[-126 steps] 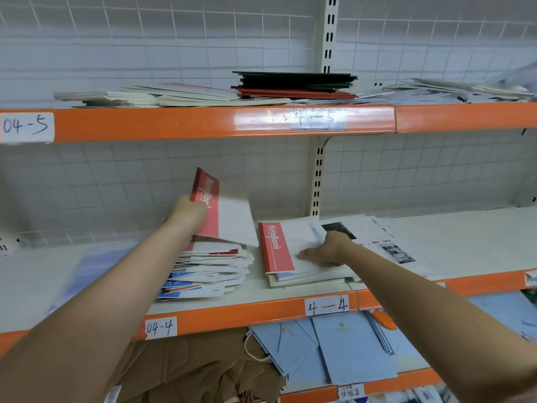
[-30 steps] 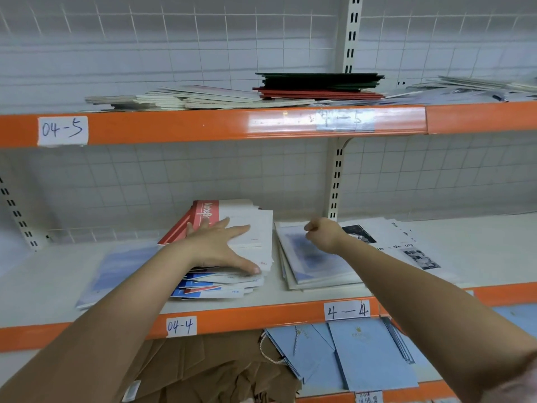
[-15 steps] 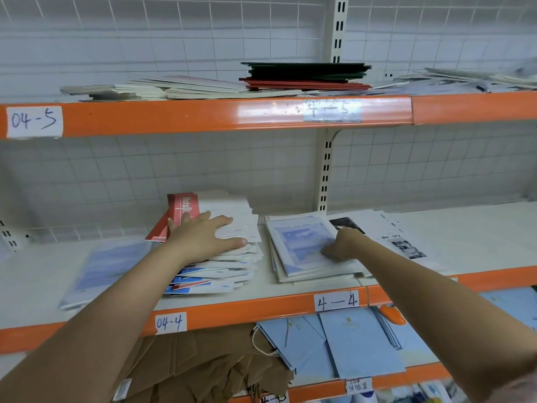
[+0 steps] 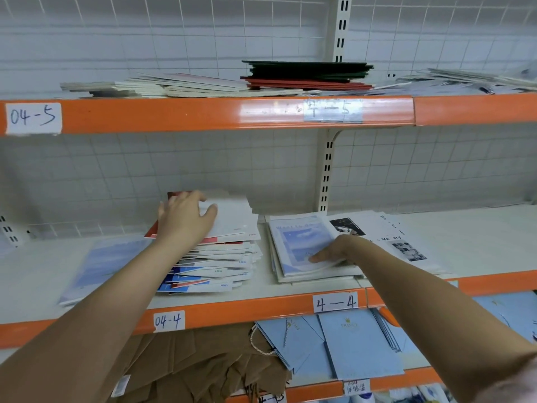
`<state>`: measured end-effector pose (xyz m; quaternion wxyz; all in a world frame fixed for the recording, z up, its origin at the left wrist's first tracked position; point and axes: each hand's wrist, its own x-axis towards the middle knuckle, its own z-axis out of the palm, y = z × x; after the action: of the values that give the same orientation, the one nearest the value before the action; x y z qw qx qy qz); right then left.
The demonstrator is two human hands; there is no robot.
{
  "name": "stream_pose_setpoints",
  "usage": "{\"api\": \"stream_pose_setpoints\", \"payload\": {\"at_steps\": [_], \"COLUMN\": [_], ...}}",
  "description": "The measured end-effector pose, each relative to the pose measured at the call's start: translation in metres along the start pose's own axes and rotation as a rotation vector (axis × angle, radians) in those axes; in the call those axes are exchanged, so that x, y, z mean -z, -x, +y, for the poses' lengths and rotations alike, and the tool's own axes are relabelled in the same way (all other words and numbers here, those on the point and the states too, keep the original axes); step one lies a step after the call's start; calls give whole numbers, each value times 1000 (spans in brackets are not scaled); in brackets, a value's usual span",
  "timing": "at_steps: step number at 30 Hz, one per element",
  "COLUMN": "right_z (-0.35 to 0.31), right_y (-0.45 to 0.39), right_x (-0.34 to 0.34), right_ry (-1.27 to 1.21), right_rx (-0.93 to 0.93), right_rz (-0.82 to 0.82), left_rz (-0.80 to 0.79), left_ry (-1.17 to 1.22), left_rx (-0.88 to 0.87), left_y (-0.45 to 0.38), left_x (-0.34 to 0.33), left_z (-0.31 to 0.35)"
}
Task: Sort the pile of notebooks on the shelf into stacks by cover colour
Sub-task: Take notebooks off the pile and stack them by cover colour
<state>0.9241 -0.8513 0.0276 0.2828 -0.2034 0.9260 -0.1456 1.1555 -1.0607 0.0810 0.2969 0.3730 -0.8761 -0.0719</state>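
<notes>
1. Mid-sort, by my read: the mixed pile sits centre-left on the middle shelf, still tall, with red and blue cover edges showing down its side.
2. Left hand lies on top of the pile, fingers spread and fairly straight, palm down on the white-faced red notebook. Fingertips reach over its far edge; cannot tell whether they hook it or just press.
3. Right hand, centre-right of frame, rests on the blue stack just right of the pile. Fingers look flat against the top cover near its front-right corner. Whether the thumb is tucked under the edge is not clear.
4. The blue stack looks roughly squared; a few sheets poke out at the bottom.
5. A photo booklet lies partly under the stack's right side, further right on the shelf.
6. A pale blue sheet lies flat at left of frame, beside the pile.
7. Step in hand, as a guess: steadying the blue stack while taking the next notebook off the pile.
8. Next move calls for lifting only the top red one, without dragging the loose covers beneath, and setting it on its own spot away from the blue stack.
9. Risk: the pile is fanned and uneven, so a sideways pull could slide it toward the shelf front.
</notes>
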Motion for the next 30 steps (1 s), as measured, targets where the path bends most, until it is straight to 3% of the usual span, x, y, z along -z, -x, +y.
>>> {"api": "stream_pose_setpoints", "payload": {"at_steps": [6, 10, 15, 19, 21, 26, 30], "right_z": [3, -3, -13, -24, -32, -36, -20], "right_y": [3, 8, 18, 33, 39, 42, 23], "right_x": [4, 13, 30, 36, 33, 28, 25], "right_ry": [-503, -732, -1060, -1078, -1058, -931, -584], "right_rx": [39, 234, 347, 448, 489, 456, 304], "right_rz": [43, 230, 185, 70, 20, -31, 97], "left_rz": [-293, -280, -258, -535, -505, -271, -151], "left_ry": [102, 116, 380, 1164, 1347, 1236, 1143], "left_rx": [-51, -39, 70, 416, 492, 546, 605], "left_y": [10, 8, 3, 3, 4, -7, -19], "left_x": [-7, -9, -11, -15, -18, -13, 14], "left_z": [2, 10, 56, 94, 103, 80, 22]}}
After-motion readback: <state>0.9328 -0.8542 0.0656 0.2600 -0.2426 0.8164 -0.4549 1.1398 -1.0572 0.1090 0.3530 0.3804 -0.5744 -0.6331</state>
